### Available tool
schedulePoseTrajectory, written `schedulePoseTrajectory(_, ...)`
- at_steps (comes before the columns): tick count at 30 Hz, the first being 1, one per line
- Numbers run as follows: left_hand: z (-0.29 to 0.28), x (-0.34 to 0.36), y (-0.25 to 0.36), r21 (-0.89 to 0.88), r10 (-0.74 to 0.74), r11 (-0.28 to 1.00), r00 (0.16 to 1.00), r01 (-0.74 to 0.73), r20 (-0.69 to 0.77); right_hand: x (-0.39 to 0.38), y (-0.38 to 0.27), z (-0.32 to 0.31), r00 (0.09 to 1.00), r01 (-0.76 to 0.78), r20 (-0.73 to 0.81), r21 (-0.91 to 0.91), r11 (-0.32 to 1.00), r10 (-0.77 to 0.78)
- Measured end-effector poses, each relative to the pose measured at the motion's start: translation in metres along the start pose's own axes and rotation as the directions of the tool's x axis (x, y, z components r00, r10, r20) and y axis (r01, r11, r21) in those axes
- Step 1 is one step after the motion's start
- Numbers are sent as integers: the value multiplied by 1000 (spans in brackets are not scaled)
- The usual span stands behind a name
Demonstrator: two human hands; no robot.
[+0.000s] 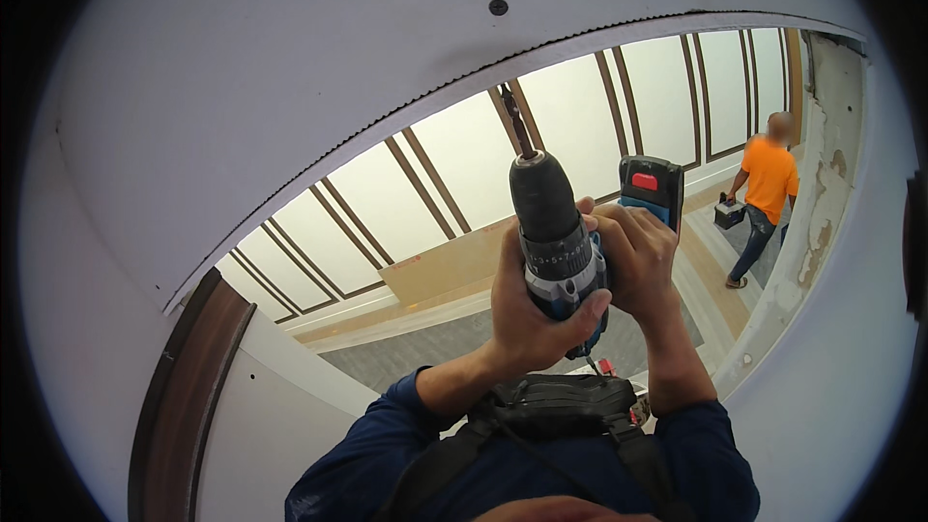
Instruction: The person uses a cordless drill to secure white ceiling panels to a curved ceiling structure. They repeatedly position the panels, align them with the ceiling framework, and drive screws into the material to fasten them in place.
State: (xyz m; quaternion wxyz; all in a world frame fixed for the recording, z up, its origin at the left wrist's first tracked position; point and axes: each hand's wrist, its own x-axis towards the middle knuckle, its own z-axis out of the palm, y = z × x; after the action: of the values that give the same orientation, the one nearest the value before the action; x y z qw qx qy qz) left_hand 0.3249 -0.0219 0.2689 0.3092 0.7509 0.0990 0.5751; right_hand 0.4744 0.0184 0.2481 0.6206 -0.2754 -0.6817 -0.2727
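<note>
Both of my hands are closed around a cordless drill (pixel 554 222), blue and grey with a black chuck. My left hand (pixel 519 314) wraps the drill's body from the left, its thumb lying across the housing. On the other side my right hand (pixel 635 256) grips it beside the battery pack (pixel 652 191), which is black with a red tab. A dark bit (pixel 518 121) sticks out of the chuck, its tip at the lower edge of a white board (pixel 348 68). Whether the tip touches the board, I cannot tell. Higher on that board sits a dark screw head (pixel 498 7).
A person in an orange shirt (pixel 769 179) walks at the right, carrying a dark box (pixel 729 212). Dark brown trim (pixel 188 396) stands at left, and a rough, peeling edge (pixel 822 193) bounds the opening at right. Beyond are white panelled walls and a brown sheet (pixel 449 266).
</note>
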Motion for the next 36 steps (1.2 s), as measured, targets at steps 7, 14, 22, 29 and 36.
schedulePoseTrajectory(7,-10,-2,3,66,-33,997,999,32,18,8,-8,4,997,-19,-72,25,1000,20)
schedulePoseTrajectory(14,-11,2,-2,45,-8,999,999,6,32,5,-2,5,999,-8,-44,5,1000,9)
schedulePoseTrajectory(22,-6,6,-2,-1,24,1000,999,-24,32,2,5,4,999,20,-30,-3,1000,-20)
schedulePoseTrajectory(29,-10,6,-1,69,10,998,999,-13,46,10,-3,3,998,-23,-63,-6,1000,23)
schedulePoseTrajectory(36,-9,9,0,16,7,1000,999,-7,48,10,-3,3,997,-14,-80,-14,1000,13)
